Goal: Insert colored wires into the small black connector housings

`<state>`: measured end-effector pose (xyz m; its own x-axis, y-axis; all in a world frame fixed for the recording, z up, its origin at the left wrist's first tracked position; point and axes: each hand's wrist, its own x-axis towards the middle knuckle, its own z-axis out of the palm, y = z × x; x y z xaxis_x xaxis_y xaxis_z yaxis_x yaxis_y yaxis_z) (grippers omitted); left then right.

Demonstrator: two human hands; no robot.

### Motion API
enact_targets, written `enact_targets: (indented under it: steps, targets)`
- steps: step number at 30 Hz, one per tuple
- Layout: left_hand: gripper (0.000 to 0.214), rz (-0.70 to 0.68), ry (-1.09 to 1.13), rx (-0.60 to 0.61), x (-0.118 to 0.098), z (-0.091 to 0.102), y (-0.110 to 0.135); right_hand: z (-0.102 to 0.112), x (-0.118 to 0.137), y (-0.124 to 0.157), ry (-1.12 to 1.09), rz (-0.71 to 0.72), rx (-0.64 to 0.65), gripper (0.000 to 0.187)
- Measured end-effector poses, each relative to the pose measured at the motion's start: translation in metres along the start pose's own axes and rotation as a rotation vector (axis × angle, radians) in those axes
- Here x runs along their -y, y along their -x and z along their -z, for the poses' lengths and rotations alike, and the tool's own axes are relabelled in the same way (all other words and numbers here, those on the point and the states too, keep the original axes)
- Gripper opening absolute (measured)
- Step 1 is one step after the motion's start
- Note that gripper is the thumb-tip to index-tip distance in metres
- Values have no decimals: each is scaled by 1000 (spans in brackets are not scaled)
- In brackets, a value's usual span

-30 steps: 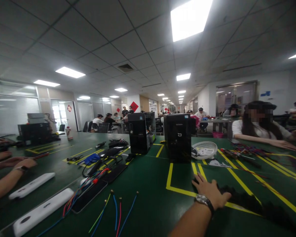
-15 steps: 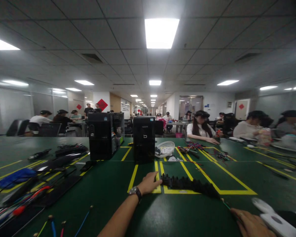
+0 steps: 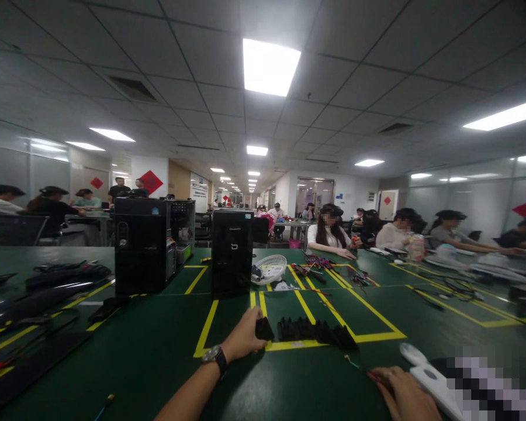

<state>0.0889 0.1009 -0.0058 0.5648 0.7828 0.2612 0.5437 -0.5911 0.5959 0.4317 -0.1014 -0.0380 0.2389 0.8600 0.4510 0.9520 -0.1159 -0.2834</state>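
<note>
My left hand (image 3: 244, 334), with a watch on its wrist, is closed on a small black block (image 3: 263, 329) at the left end of a row of similar black pieces (image 3: 298, 328). A narrow gap separates that block from the row. The row lies along the yellow tape near the middle of the table. Lower right, my right hand (image 3: 405, 390) has its fingers closed around a thin red item (image 3: 377, 379), mostly hidden by the hand. A short green wire (image 3: 351, 361) with a brass-coloured tip lies just beyond those fingers.
Two black computer towers (image 3: 141, 245) (image 3: 231, 251) stand ahead, with a white basket (image 3: 272, 269) beside the right one. Tangled wires (image 3: 319, 263) lie farther right. A white device (image 3: 433, 380) is beside my right hand. A person (image 3: 331, 234) sits across the green table.
The view has turned right. The block in my left hand now shows apart from the row. A thin red item now shows at my right fingers, with the green wire beyond them.
</note>
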Motion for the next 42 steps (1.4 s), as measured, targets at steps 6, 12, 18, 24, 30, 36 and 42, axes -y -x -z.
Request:
enact_targets:
  steps: [6, 12, 18, 24, 30, 36, 42]
  targets:
    - [56, 42, 303, -9, -1, 10, 41, 12, 12, -2, -105, -81, -2, 28]
    - [72, 268, 968, 44, -14, 12, 83, 26, 4, -9, -182, -171, 19, 33]
    - [96, 350, 1418, -27, -27, 3, 111, 40, 49, -24, -277, -118, -102, 41]
    - [102, 265, 1606, -123, -22, 7, 109, 5, 199, -15, -699, 70, 408, 31]
    - [73, 233, 1777, -144, -2, 17, 116, -67, 263, -13, -971, 2, 603, 33]
    - [56, 166, 1777, -164, 0, 15, 114, -81, 268, -5, -1056, -48, 609, 45]
    - [50, 154, 1761, -96, -9, 15, 117, -86, 262, 0, -1013, -6, 611, 43]
